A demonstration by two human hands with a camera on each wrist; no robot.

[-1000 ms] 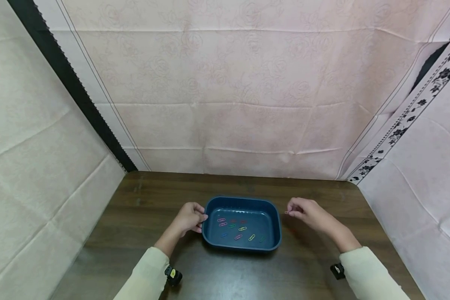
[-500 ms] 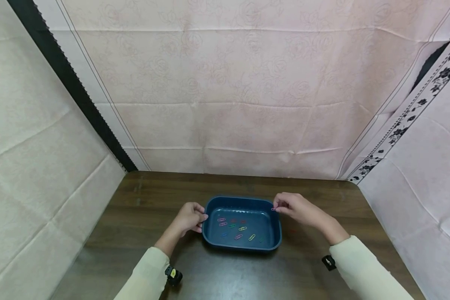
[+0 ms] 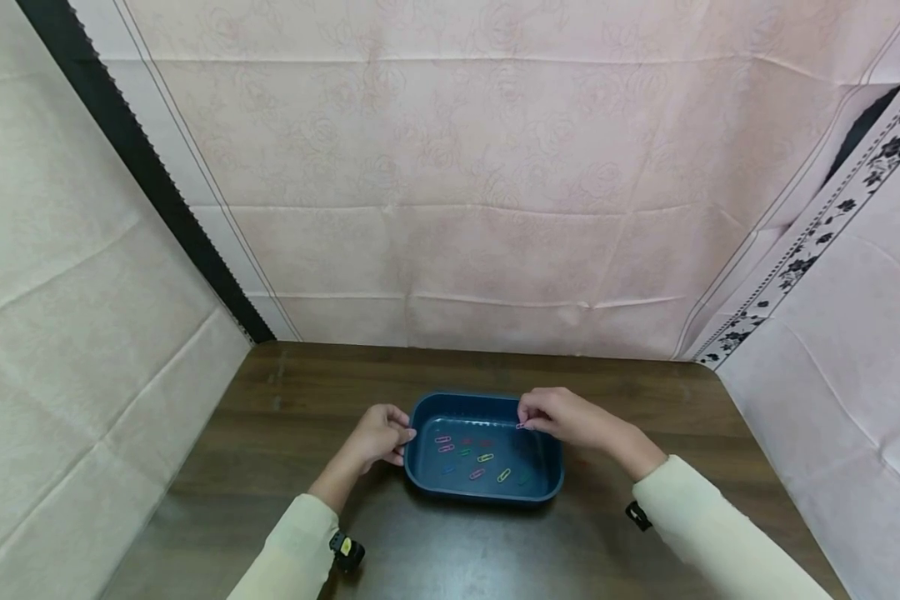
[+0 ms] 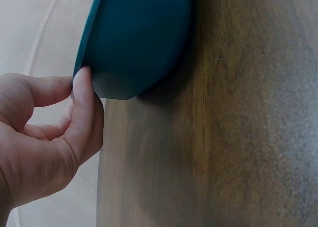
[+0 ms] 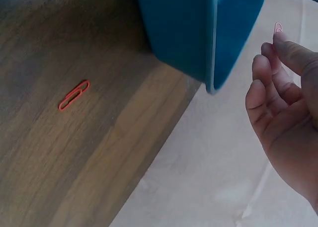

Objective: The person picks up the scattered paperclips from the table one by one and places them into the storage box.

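Observation:
A dark blue plastic tray [image 3: 487,500] stands on the table with several coloured paper clips spread over its bottom, among them a yellow paper clip [image 3: 503,475] and a pink paper clip [image 3: 477,474]. My left hand [image 3: 381,435] pinches the tray's left rim between thumb and fingers, as the left wrist view also shows. Above the tray's far right part, my right hand [image 3: 577,418] holds a small pink paper clip [image 5: 278,27] between thumb and forefinger. In the right wrist view, that hand's other fingers are loosely bent.
A red paper clip [image 5: 74,95] lies on the wooden table [image 3: 330,375] to the right of the tray. Pale patterned cloth [image 3: 457,250] hangs behind the table, with more on both sides. Each wrist wears a small black camera, such as the left camera [image 3: 347,552].
My right hand has moved left from beside the tray to over it, carrying the pink paper clip. The left hand and the tray have stayed in place.

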